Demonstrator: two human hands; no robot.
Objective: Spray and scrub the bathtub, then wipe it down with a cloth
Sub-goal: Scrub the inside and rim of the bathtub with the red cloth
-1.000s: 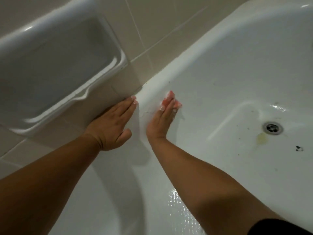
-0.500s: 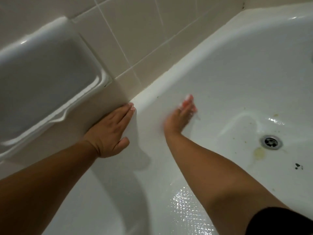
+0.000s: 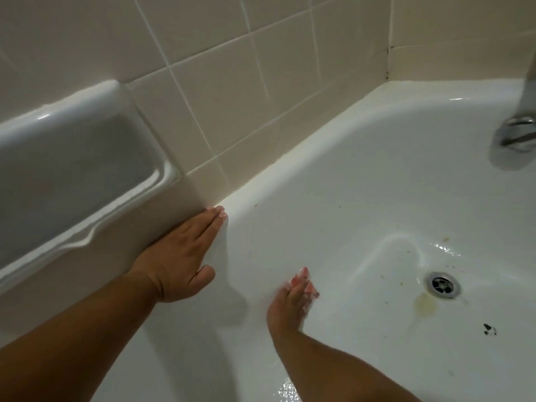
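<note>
While we look down into the white bathtub (image 3: 362, 184), it fills the right and lower part of the view, and its floor is wet and glistening beside our right forearm. Beige wall tiles (image 3: 232, 68) rise behind its rim, and a glossy ceramic soap shelf (image 3: 72, 169) is set into them at the left. Our left hand (image 3: 177, 256) lies flat where the tiles meet the rim, fingers straight and pressed together, thumb apart, holding nothing. Our right hand (image 3: 290, 306) presses against the tub's inner wall lower down, fingers straight and close together. Something pinkish shows at the fingertips, too blurred for us to tell what. A chrome spout (image 3: 516, 134) hangs at the far right edge. The round metal drain (image 3: 442, 284) sits in the floor, with a yellowish stain (image 3: 425, 309) just beside it and a small black mark (image 3: 489, 329) nearer the right edge.
</note>
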